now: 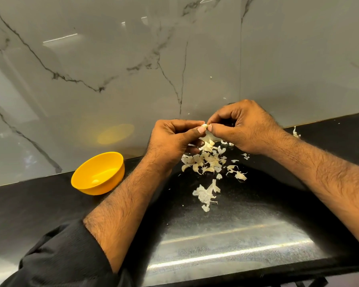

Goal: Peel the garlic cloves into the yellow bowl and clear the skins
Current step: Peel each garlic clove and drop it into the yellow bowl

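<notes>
Black stone counter under your arms, grey-veined marble wall behind it. Your left hand and right hand meet above the counter's back edge, and both pinch one small garlic clove between thumb and fingertips — each grip is closed on it, the other fingers curled in. A strip of skin hangs from the clove just below your fingers. Directly beneath your hands lies a loose pile of skins on the counter near the back edge, with a larger papery piece lying apart, closer to you. One stray flake sits at the back edge off to the right. The yellow bowl stands on the counter near the back edge, well to the left of your hands, just beside your left forearm, and something pale rests in its bottom. A black sleeve covers your left upper arm.
</notes>
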Motion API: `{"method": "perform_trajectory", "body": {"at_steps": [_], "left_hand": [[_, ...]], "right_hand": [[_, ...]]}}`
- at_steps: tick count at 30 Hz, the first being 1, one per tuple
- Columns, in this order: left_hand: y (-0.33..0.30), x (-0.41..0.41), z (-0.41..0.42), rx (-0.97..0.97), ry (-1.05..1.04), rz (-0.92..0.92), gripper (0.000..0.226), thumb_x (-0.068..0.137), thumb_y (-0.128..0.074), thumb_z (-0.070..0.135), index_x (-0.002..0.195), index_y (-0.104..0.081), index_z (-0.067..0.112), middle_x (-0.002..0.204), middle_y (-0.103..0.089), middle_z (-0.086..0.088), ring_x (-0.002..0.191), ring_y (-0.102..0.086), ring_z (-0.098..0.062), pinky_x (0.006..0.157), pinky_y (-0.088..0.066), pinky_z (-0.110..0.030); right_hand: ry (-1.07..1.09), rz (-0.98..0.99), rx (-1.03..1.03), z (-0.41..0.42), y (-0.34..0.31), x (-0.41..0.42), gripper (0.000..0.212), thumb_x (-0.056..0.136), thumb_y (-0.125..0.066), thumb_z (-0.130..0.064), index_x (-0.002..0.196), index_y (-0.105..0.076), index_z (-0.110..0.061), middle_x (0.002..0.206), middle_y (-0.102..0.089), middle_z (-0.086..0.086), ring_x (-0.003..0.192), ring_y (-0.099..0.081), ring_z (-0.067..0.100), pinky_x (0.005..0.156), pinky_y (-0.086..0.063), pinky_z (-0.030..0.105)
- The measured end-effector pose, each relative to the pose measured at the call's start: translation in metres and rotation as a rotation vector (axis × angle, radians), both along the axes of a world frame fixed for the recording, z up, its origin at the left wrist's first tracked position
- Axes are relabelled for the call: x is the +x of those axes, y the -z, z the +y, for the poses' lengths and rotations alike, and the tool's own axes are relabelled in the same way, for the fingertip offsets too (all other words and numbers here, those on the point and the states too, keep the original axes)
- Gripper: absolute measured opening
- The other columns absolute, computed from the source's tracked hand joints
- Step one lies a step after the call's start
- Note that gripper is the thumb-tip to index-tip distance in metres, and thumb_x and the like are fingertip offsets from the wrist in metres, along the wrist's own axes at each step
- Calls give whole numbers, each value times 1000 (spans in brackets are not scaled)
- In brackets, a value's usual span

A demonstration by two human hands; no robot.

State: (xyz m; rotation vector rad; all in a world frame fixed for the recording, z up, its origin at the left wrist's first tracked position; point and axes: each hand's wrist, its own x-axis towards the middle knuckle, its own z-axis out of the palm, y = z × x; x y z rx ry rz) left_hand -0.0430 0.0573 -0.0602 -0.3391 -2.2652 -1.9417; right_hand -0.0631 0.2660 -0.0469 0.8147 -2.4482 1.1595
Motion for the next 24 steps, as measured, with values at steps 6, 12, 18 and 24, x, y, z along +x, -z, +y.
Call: {"method": "perform_trajectory", "body": {"at_steps": [6, 12, 18, 24], "left_hand": [[4, 2, 4, 11, 20, 27, 14, 95, -73, -1, 109, -78, -3, 88, -79, -19, 74, -75, -22, 72, -66, -32], [2, 5, 7, 79, 57, -13, 17, 99, -69, 0, 113, -77, -4, 89, -78, -19, 73, -72, -20, 71, -64, -29], [-3, 4, 2, 174, 117, -45, 22, 98, -69, -1, 119, -71, -3, 92, -76, -18, 75, -72, -22, 72, -64, -31], [-5, 4, 0, 176, 130, -46, 17, 100, -66, 0, 116, -72, -2, 96, -77, -21, 78, -73, -24, 72, -64, -31]], "right_hand": [[-17, -46, -89, -3, 2, 3, 11, 91, -75, -29, 86, -83, -23, 69, -71, 0, 56, -59, 10, 51, -47, 19], [-39, -166, -190, -1, 1, 1, 10, 93, -75, -19, 87, -82, -18, 70, -73, 6, 57, -62, 18, 59, -55, 32], [-109, -259, -275, 0, 1, -1, 10, 96, -71, -10, 93, -81, -10, 80, -75, 11, 62, -64, 16, 62, -59, 32], [-137, -282, -348, 1, 2, -2, 9, 96, -71, -8, 95, -80, -4, 84, -75, 20, 63, -63, 20, 64, -60, 36]]}}
